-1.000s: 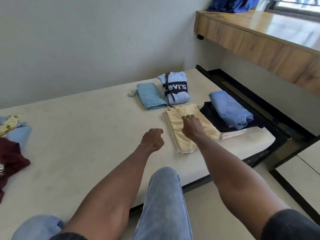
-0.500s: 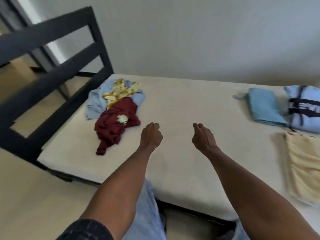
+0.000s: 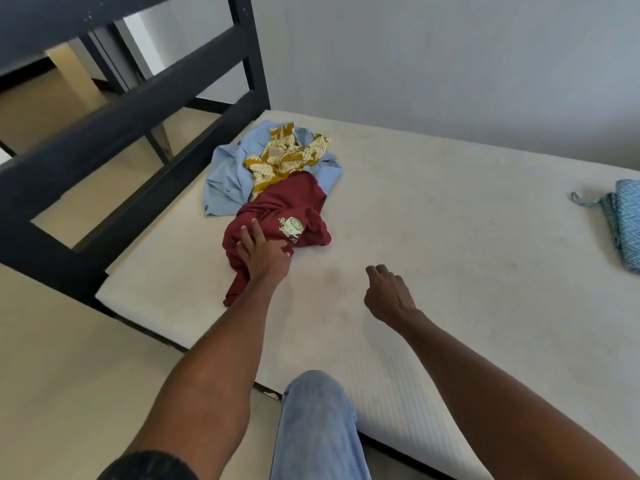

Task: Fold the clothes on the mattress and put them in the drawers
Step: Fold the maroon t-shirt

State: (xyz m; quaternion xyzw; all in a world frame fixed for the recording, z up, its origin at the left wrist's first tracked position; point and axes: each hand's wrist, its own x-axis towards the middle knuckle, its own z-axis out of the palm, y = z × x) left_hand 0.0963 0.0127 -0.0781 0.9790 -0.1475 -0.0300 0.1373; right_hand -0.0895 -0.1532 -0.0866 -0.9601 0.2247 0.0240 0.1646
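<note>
Maroon T-shirt (image 3: pixel 287 209) lies crumpled on the mattress (image 3: pixel 450 237), near the left end by the black bed frame (image 3: pixel 131 126). It has a small pale printed graphic on the fabric, facing up. One strip of it trails toward the mattress's near edge.

Left hand (image 3: pixel 263 254) is on the near part of the maroon T-shirt. Fingers spread and mostly straight, laid flat over the cloth; fingertips (image 3: pixel 254 223) point away from the person. No visible pinch or curl around the fabric, so it's pressing/touching, not gripping. Thumb side partly hidden, can't tell if it hooks any cloth.

Right hand (image 3: pixel 388 296) is apart from the shirt, over bare mattress to its right. Fingers loosely curled, holds nothing. Can't tell whether it touches the mattress or hovers just above.

Behind the maroon T-shirt, touching it: a mustard patterned garment (image 3: pixel 287 154), bunched, lying on top of a light blue shirt (image 3: pixel 225 181) spread under both. All three form one pile.

Well apart at the right edge: a folded teal zigzag-patterned cloth (image 3: pixel 623 223), partly cut off by the frame edge.

Person's knee in light blue jeans (image 3: pixel 315 427) shows at the bottom, against the mattress's near edge. Beige tile floor (image 3: pixel 69 375) to the left, grey wall (image 3: pixel 450 64) behind the bed.
</note>
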